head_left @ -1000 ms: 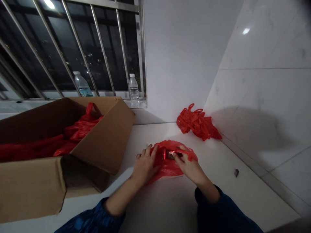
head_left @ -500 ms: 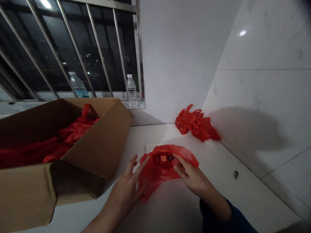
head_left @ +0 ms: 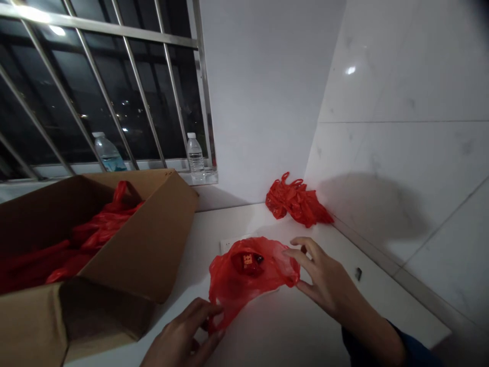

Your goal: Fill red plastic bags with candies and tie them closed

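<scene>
A thin red plastic bag (head_left: 225, 285) lies spread on the white tabletop, its mouth facing up. Inside its opening sits a small dark-red packet (head_left: 248, 262) with gold-orange markings; something small and dark is beside it. At the bag's lower left corner is my left hand (head_left: 187, 329), fingers curved and apart, thumb and forefinger on either side of the film. My right hand (head_left: 324, 275) is at the bag's right edge with fingers spread, the forefinger over the film and the thumb just below it. Whether either hand presses the film is unclear.
On the left stands an open cardboard box (head_left: 164, 244) holding red plastic bags (head_left: 103, 224). More crumpled red bags (head_left: 294, 199) lie by the wall. Two water bottles (head_left: 196, 155) stand at the barred window. A white socket strip (head_left: 226, 245) sits behind the bag, a small dark object (head_left: 358, 274) at right.
My right hand has drawn back from the packet to the bag's right edge. My left hand has come down to the lower left corner. The view has shifted slightly.
</scene>
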